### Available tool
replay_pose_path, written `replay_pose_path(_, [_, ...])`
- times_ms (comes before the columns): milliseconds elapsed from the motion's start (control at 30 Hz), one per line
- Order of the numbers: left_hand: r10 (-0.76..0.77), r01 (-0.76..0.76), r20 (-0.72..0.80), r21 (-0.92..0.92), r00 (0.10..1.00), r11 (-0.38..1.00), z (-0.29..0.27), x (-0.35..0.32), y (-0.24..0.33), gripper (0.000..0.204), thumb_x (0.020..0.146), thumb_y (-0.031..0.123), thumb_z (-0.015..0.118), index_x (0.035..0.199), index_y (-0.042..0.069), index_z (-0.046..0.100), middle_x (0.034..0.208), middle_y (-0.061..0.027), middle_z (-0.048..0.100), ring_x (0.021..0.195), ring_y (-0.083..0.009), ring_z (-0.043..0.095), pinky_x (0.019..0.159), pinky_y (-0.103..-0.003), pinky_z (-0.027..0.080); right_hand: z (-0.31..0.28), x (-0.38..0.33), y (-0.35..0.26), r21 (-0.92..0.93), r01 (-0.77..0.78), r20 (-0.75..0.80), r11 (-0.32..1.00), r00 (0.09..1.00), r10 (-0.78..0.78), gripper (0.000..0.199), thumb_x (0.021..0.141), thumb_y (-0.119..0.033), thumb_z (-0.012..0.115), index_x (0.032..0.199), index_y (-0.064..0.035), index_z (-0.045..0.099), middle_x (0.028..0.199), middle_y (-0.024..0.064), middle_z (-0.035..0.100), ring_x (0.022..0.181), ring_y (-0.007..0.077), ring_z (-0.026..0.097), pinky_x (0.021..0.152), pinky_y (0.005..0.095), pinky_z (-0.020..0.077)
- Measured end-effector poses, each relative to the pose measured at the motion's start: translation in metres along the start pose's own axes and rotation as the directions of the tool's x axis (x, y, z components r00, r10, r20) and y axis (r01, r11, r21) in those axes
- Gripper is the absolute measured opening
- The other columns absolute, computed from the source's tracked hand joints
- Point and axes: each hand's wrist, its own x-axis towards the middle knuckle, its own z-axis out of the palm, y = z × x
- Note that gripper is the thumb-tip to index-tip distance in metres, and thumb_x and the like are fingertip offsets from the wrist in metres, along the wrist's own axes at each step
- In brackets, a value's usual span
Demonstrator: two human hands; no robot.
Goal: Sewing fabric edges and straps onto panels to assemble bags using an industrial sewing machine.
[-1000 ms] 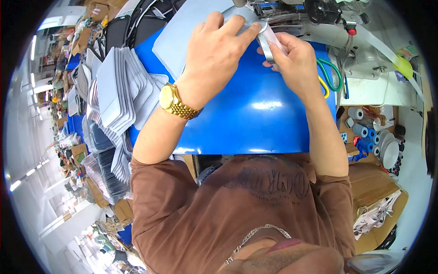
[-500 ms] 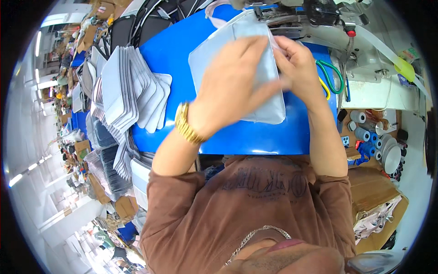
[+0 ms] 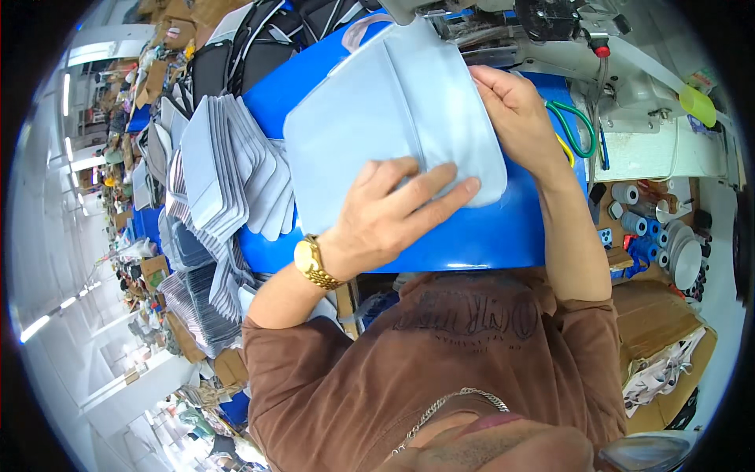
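Observation:
A light grey fabric panel [image 3: 354,118] with rounded corners and a seam down it lies on the blue tabletop [image 3: 464,256]. Its far edge reaches under the head of a sewing machine [image 3: 550,20]. My left hand [image 3: 401,204], with a gold watch at the wrist, rests on the near part of the panel, fingers apart and slightly bent. At the panel's right edge, my right hand [image 3: 515,114] is closed with the edge between thumb and fingers; the fingertips are partly hidden. A pale strap [image 3: 363,31] sticks out beyond the panel's far left side.
Stacked grey panels [image 3: 224,165] stand at the table's left. Black bags or panels [image 3: 244,59] lie behind them. Green-handled scissors [image 3: 578,130] sit right of my right hand. Thread spools [image 3: 649,228] and an open cardboard box [image 3: 661,330] are lower right.
My left hand has moved down and spread onto the panel. The panel has turned and now lies flatter and wider to the left. My right hand stays at its right edge.

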Motion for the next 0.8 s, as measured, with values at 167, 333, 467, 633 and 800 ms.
replay_pose_path(167, [0.070, -0.073, 0.039, 0.095, 0.997, 0.993, -0.008, 0.021, -0.030, 0.050, 0.074, 0.015, 0.061, 0.124, 0.018, 0.066, 0.110, 0.0018, 0.058, 0.087, -0.0186, 0.050, 0.071, -0.030, 0.043, 0.004, 0.001, 0.003, 0.052, -0.009, 0.003, 0.999, 1.000, 0.008, 0.025, 0.100, -0.017, 0.052, 0.110, 0.0033, 0.064, 0.079, 0.0071, 0.067, 0.068, 0.0071, 0.054, 0.062, 0.0259, 0.0467])
replay_pose_path(333, [0.040, -0.044, 0.060, 0.071, 0.997, 0.997, -0.011, 0.033, -0.051, 0.060, 0.071, -0.004, 0.061, 0.125, 0.021, 0.067, 0.113, -0.0017, 0.062, 0.086, -0.0234, 0.053, 0.079, -0.033, 0.050, 0.002, 0.004, -0.001, 0.072, -0.048, -0.021, 0.996, 0.999, 0.049, 0.027, 0.099, -0.015, 0.053, 0.116, 0.0014, 0.066, 0.081, 0.0044, 0.069, 0.068, 0.0045, 0.056, 0.060, 0.0244, 0.0470])
replay_pose_path(467, [0.060, -0.075, 0.119, 0.126, 0.991, 0.989, -0.015, 0.043, -0.071, 0.065, 0.071, -0.007, 0.059, 0.127, 0.023, 0.066, 0.111, -0.0021, 0.062, 0.086, -0.0229, 0.053, 0.079, -0.032, 0.050, 0.000, 0.005, -0.007, 0.019, -0.051, 0.028, 0.999, 0.998, 0.050, 0.027, 0.099, -0.014, 0.053, 0.118, 0.0001, 0.066, 0.084, 0.0043, 0.070, 0.071, 0.0059, 0.062, 0.062, 0.0233, 0.0497])
replay_pose_path(633, [0.098, -0.113, 0.100, 0.159, 0.990, 0.981, -0.012, 0.053, -0.092, 0.065, 0.071, -0.007, 0.059, 0.128, 0.023, 0.065, 0.107, -0.0020, 0.063, 0.087, -0.0219, 0.055, 0.079, -0.031, 0.050, 0.000, 0.006, -0.012, 0.104, -0.120, 0.027, 0.987, 0.993, 0.118, 0.028, 0.098, -0.012, 0.052, 0.120, 0.0011, 0.064, 0.091, 0.0088, 0.072, 0.079, 0.0133, 0.070, 0.068, 0.0248, 0.0550])
replay_pose_path(800, [0.098, -0.146, 0.146, 0.368, 0.984, 0.918, -0.012, 0.067, -0.094, 0.048, 0.078, 0.003, 0.061, 0.123, 0.020, 0.065, 0.099, 0.0005, 0.060, 0.082, -0.0192, 0.053, 0.072, -0.029, 0.049, 0.003, 0.007, -0.012, 0.143, -0.094, 0.035, 0.985, 0.995, 0.090, 0.027, 0.097, -0.010, 0.053, 0.118, 0.0025, 0.064, 0.094, 0.0105, 0.073, 0.079, 0.0139, 0.070, 0.069, 0.0254, 0.0556])
